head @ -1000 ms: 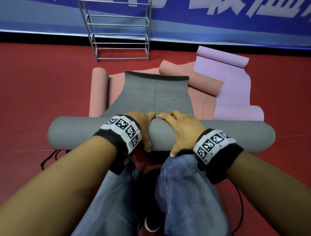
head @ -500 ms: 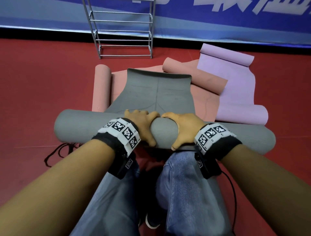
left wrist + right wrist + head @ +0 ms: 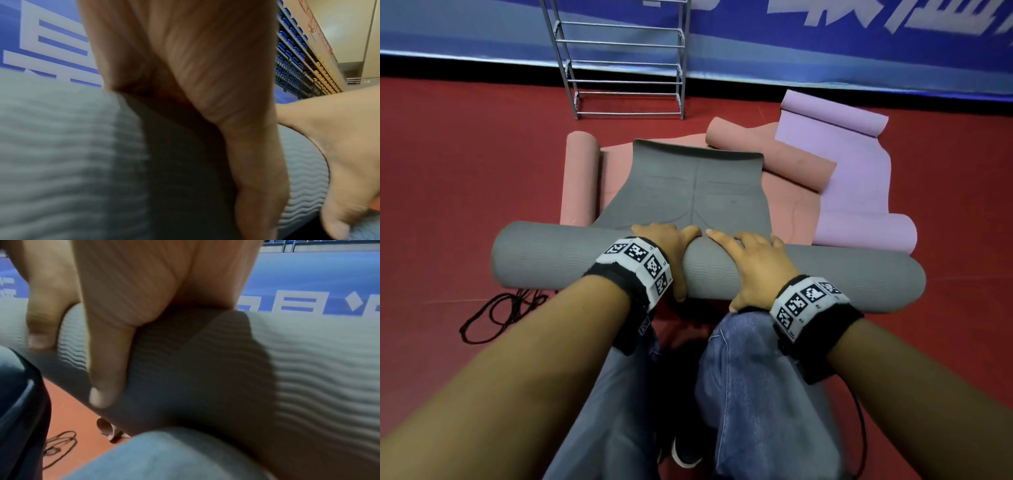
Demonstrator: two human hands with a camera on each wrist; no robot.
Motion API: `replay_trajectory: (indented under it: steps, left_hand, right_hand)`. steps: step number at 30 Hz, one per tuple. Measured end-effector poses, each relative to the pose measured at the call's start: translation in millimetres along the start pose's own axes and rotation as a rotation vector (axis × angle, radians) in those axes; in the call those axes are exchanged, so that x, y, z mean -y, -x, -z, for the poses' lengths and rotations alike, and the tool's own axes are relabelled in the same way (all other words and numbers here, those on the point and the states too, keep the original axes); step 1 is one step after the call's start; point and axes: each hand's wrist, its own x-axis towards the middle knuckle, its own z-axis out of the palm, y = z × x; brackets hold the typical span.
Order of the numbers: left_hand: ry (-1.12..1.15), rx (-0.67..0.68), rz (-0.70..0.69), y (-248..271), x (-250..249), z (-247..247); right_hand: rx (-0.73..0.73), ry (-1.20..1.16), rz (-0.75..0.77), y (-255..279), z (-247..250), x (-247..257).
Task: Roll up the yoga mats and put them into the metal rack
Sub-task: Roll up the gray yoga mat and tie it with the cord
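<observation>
**Grey mat rolled under both hands**

Head view: the grey mat [image 3: 571, 260] lies part-rolled on the red floor [image 3: 448, 171], its flat end toward the metal rack [image 3: 619, 61]. The left hand [image 3: 671, 246] and right hand [image 3: 753, 267] are laid over the roll.

Left wrist view: the thumb [image 3: 257, 162] is pressed down the roll.

Right wrist view: the fingers are hidden; the hold cannot be told.

The rolled part of the mat [image 3: 558, 260] lay crosswise at centre, its flat remainder [image 3: 698, 192] running toward 12 o'clock. Left hand [image 3: 671, 246] and right hand [image 3: 756, 267] rested side by side on the roll. The rack [image 3: 619, 61] stood at 12 o'clock. One roll [image 3: 580, 178] lay at 11 o'clock, another roll [image 3: 770, 157] and a half-unrolled mat [image 3: 859, 178] at 1–2 o'clock. A cable [image 3: 496, 308] lay at 9 o'clock.
</observation>
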Motion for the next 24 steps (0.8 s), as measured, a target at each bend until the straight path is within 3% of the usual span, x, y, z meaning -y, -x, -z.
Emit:
replay_trajectory:
  steps: [13,20,24]
  left_hand:
    - [0.129,0.075,-0.069,8.8,5.9,15.0]
    - [0.450,0.464,-0.143,31.2,13.8,36.5]
    - [0.445,0.289,-0.120,41.0,12.8,21.4]
  right_hand:
    - [0.003,-0.005,0.059,12.9,32.2,6.7]
    - [0.260,-0.203,0.155,21.7,72.6,1.7]
    - [0.336,-0.290,0.124,16.5,57.9,-1.3]
